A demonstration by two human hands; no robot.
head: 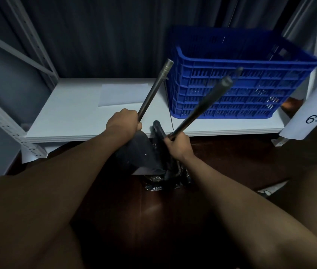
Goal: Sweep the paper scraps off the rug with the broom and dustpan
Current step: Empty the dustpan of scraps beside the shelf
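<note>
My left hand grips the metal handle of a dark dustpan, whose pan hangs tilted below the hand over the floor. My right hand grips the dark handle of the broom, which slants up to the right; its black head hangs just right of the dustpan. Under both lies a crumpled black plastic bag on the dark floor. A tiny white speck sits on the pan. No rug and no paper scraps show in this view.
A low white shelf of a metal rack stands right ahead, with a sheet of paper on it and a blue slatted crate at its right. A paper label marked "6-" hangs at the right. Dark wooden floor lies below.
</note>
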